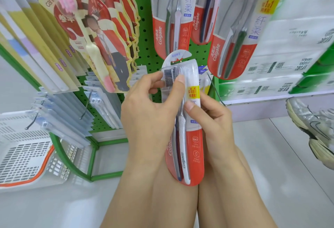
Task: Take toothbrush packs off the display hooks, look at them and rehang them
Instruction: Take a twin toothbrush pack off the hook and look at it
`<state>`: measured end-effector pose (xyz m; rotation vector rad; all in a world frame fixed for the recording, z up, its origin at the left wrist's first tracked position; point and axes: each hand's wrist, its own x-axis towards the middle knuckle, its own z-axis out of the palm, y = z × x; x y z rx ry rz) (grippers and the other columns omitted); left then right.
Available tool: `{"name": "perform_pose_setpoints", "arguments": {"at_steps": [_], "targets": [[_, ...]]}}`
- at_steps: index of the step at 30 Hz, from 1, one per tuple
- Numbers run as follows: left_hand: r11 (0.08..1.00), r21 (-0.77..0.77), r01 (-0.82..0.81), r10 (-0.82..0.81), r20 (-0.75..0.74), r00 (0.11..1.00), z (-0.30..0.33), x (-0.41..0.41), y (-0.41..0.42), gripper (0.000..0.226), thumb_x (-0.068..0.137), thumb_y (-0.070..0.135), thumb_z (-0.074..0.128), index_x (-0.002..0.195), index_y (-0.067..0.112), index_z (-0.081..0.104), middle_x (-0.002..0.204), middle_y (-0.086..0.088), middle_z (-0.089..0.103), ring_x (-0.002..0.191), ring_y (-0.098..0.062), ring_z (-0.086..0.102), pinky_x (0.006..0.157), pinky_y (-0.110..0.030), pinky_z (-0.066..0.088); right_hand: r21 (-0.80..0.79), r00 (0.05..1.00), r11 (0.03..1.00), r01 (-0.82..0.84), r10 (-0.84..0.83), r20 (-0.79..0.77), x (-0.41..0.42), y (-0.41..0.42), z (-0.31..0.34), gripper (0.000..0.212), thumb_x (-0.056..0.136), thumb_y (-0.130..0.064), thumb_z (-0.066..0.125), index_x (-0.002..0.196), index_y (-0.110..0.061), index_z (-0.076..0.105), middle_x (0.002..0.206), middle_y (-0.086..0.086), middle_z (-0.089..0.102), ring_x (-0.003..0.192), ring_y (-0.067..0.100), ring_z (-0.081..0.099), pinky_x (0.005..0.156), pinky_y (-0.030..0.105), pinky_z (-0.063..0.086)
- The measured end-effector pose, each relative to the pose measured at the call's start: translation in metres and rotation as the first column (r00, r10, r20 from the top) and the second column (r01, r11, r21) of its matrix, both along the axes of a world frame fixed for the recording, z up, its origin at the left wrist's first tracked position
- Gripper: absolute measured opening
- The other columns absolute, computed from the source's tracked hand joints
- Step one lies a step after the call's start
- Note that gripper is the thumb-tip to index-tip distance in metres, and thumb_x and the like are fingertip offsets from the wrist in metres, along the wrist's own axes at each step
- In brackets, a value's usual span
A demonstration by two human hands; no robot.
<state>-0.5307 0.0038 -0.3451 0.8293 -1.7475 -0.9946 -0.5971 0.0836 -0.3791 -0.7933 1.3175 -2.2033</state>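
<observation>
Between both hands, toothbrush pack [188,122] upright; left fingers [178,81] pinching top

Left hand [144,112] and right hand [209,119] gripped a Colgate toothbrush pack [186,137], upright before the green pegboard [144,28], more packs [169,14] hung above

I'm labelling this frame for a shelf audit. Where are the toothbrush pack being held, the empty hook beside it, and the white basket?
held toothbrush pack [194,144], head view, on its red lower card.
empty hook [216,90], head view, midway along the wire.
white basket [21,157], head view, on its slotted wall.
</observation>
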Motion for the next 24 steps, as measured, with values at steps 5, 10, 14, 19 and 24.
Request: {"name": "perform_pose_setpoints", "arguments": {"at_steps": [5, 10, 14, 19, 24], "targets": [[0.994, -0.051, 0.096, -0.089, 0.125, 0.988, -0.008, 0.003, -0.001, 0.055, 0.083, 0.063, 0.057, 0.127, 0.030, 0.060, 0.108, 0.026, 0.056, 0.114, -0.002, 0.054, 0.095, -0.021, 0.043, 0.024, 0.994, 0.997, 0.079, -0.081, 0.069, -0.001, -0.001, -0.002, 0.027, 0.086, -0.010, 0.058, 0.111, -0.007, 0.070, 0.093, 0.002, 0.074, 0.088, 0.015, 0.066, 0.077, 0.025, 0.051], [0.895, 0.253, 0.367, -0.393, 0.060, 0.917, -0.027, 0.014, 0.001, 0.036, 0.079, 0.046, 0.067, 0.110, 0.026, 0.069, 0.094, 0.014, 0.073, 0.086, 0.002, 0.066, 0.076, -0.020, 0.054, -0.049, 0.938, 0.980, 0.192, -0.168, 0.303, -0.009, -0.006, -0.007, 0.037, 0.083, -0.011, 0.060, 0.120, -0.006, 0.063, 0.103, 0.011, 0.071, 0.093, 0.026, 0.064, 0.093, 0.045, 0.047], [0.843, 0.256, 0.472, -0.492, 0.015, 0.870, -0.037, 0.023, 0.012, 0.048, 0.077, 0.052, 0.059, 0.080, 0.004, 0.066, 0.072, -0.019, 0.064, 0.063, -0.011, 0.053, 0.058, -0.030, 0.044, -0.077, 0.896, 0.964, 0.253, -0.203, 0.395, -0.014, -0.005, -0.009, 0.050, 0.083, -0.011, 0.059, 0.133, -0.016, 0.055, 0.125, 0.016, 0.064, 0.107, 0.028, 0.058, 0.101, 0.050, 0.042], [0.868, 0.130, 0.478, -0.494, 0.144, 0.857, -0.028, 0.026, 0.011, 0.029, 0.087, 0.036, 0.057, 0.072, 0.011, 0.061, 0.062, -0.009, 0.051, 0.058, -0.007, 0.040, 0.055, -0.028, 0.033, 0.057, 0.896, 0.945, 0.322, -0.324, 0.305, -0.013, -0.002, -0.003, 0.052, 0.081, -0.044, 0.060, 0.130, -0.026, 0.056, 0.122, -0.003, 0.065, 0.102, 0.014, 0.060, 0.070, 0.023, 0.050], [0.871, 0.014, 0.492, -0.479, 0.255, 0.840, -0.023, 0.030, 0.013, 0.032, 0.089, 0.034, 0.055, 0.067, 0.010, 0.056, 0.061, 0.002, 0.042, 0.059, -0.008, 0.037, 0.055, -0.023, 0.029, 0.081, 0.864, 0.932, 0.355, -0.360, 0.352, -0.012, -0.001, -0.002, 0.059, 0.074, -0.041, 0.068, 0.128, -0.022, 0.053, 0.110, -0.004, 0.069, 0.093, 0.011, 0.063, 0.064, 0.019, 0.052]]}}
